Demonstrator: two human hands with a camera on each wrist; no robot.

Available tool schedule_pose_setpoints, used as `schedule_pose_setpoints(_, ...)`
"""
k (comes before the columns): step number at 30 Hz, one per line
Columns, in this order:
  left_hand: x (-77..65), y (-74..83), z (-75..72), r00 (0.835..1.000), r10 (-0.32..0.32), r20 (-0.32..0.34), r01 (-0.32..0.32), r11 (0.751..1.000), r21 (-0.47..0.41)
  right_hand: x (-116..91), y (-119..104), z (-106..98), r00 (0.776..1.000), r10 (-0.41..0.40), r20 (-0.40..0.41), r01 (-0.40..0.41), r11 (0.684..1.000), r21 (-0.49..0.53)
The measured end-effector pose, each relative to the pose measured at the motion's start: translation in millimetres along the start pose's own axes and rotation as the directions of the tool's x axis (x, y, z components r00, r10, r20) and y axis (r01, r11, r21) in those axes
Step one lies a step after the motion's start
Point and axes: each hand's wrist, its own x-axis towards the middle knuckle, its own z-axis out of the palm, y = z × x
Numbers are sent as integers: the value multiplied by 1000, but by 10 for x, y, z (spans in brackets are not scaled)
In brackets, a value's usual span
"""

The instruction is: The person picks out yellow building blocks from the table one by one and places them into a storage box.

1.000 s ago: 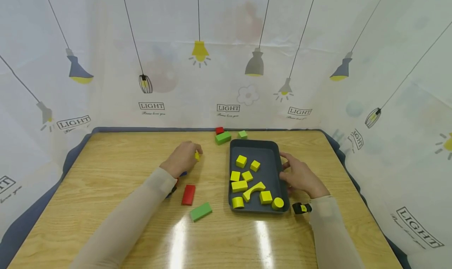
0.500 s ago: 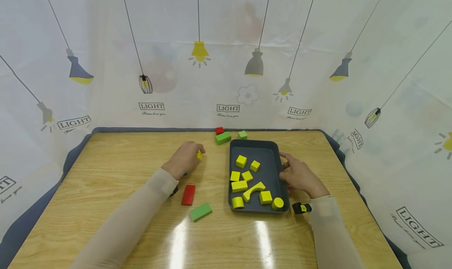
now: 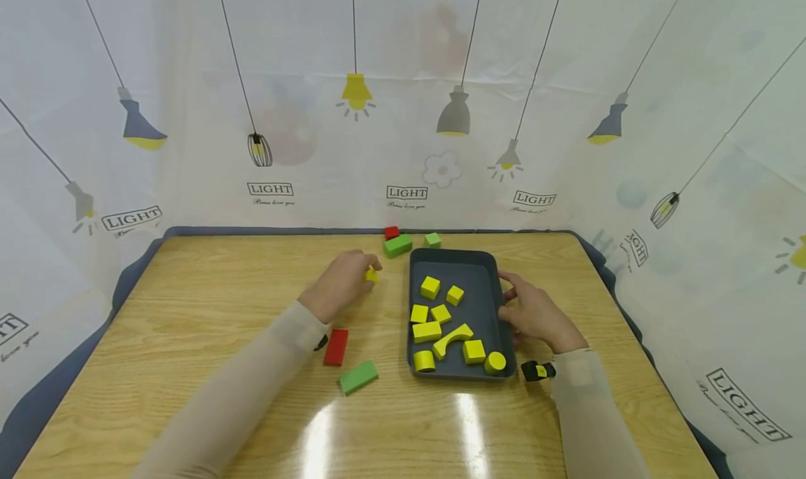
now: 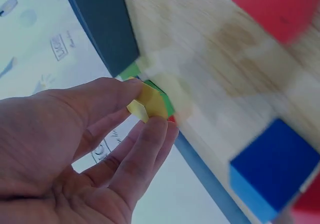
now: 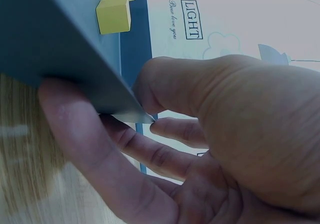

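Observation:
Between thumb and fingertips, my left hand (image 3: 340,283) pinches a small yellow block (image 4: 151,101). In the head view it is above the table, left of the dark grey tray (image 3: 480,276). My right hand (image 3: 540,315) grips the tray's right side; the right wrist view has the thumb (image 5: 170,83) at the rim and fingers (image 5: 85,144) against the wall's outer side and underside. Several yellow blocks lie in the tray, among them cubes, an arch block (image 3: 452,340), an oblong block (image 3: 427,331) and two cylinders.
Left of the tray lie a flat red block (image 3: 336,347) and a flat green block (image 3: 358,377). Beyond it are two green blocks and a red block (image 3: 392,232) by the table's back edge. A blue block (image 4: 275,166) appears in the left wrist view.
My left hand has moved right, toward the tray, carrying the yellow block. My right hand and the tray have stayed in place.

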Motion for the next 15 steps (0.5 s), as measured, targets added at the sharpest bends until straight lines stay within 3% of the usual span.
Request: schedule_pose_setpoints(15, 3, 421, -41, 995, 92, -43, -92, 996, -6, 7, 18, -12, 1000, -13, 3, 13, 1000, -10)
